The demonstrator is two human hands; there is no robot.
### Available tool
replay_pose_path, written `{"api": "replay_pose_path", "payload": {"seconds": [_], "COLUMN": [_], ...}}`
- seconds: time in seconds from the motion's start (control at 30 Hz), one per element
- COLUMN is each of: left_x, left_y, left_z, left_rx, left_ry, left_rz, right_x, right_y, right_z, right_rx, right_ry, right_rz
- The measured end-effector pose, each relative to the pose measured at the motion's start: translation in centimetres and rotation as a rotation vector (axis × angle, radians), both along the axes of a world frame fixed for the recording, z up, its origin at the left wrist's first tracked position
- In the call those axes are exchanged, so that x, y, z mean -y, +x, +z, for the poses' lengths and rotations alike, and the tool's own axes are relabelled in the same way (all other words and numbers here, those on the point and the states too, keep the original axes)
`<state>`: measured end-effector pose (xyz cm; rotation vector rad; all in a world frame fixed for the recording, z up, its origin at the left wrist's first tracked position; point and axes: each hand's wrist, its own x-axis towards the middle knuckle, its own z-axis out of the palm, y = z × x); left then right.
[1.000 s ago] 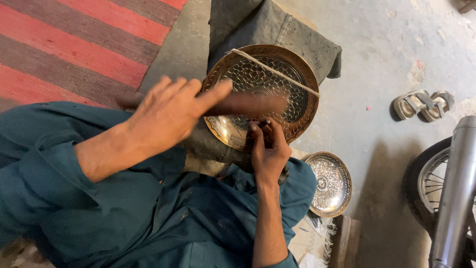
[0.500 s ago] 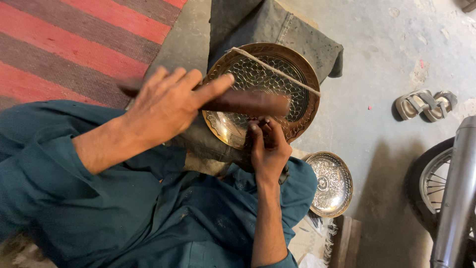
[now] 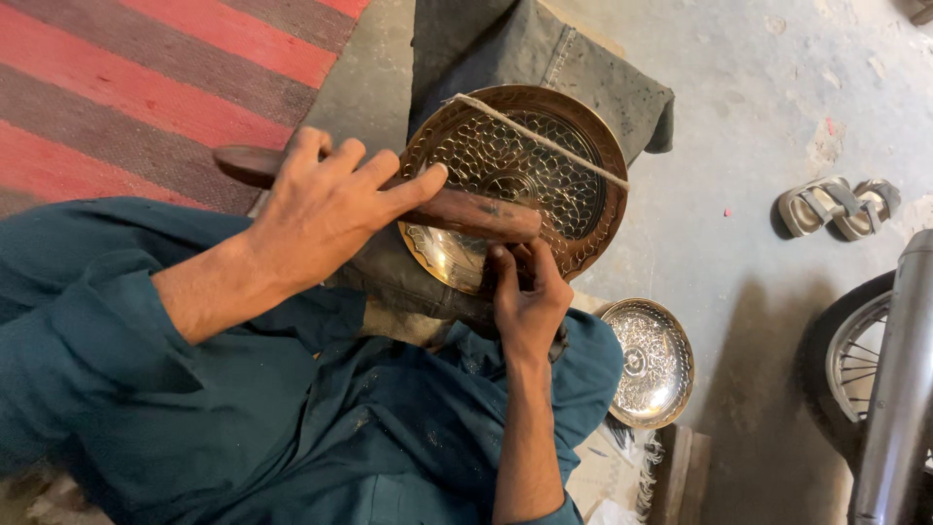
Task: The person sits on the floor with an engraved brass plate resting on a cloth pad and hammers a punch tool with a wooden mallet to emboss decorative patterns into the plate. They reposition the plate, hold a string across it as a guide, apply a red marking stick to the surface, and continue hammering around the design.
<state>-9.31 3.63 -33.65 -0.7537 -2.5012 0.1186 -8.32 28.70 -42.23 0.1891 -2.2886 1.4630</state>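
Observation:
A round engraved brass plate [image 3: 564,146], with a cord tied across it, rests on a block draped in grey cloth [image 3: 505,49]. My left hand [image 3: 326,204] grips a dark wooden mallet [image 3: 466,212], whose head lies across the plate's near edge. My right hand [image 3: 525,292] is below the mallet. It pinches a small metal tool, mostly hidden by the fingers, against the plate's lower rim. My teal sleeves and lap fill the lower left.
A smaller silver engraved plate [image 3: 646,362] lies on the concrete floor beside my knee. A pair of sandals [image 3: 836,206] sits to the right. A wheel [image 3: 855,360] and a metal pipe [image 3: 899,389] stand at the right edge. A red striped rug [image 3: 126,87] covers the upper left.
The mallet has shifted slightly over the plate's near edge above my right hand. My right hand stays at the rim with the small tool.

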Motion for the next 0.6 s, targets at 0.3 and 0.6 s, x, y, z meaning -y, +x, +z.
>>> {"api": "replay_pose_path", "payload": {"seconds": [0.3, 0.6], "left_x": [0.17, 0.1], "left_y": [-0.05, 0.06], "left_z": [-0.48, -0.88], "left_rx": [0.024, 0.03], "left_ry": [0.114, 0.055], "left_rz": [-0.037, -0.011], "right_x": [0.04, -0.11], "right_y": [0.12, 0.21], "right_z": [0.56, 0.81], "right_rx": [0.01, 0.022], "right_ry": [-0.058, -0.064], "right_rz": [0.06, 0.089]}}
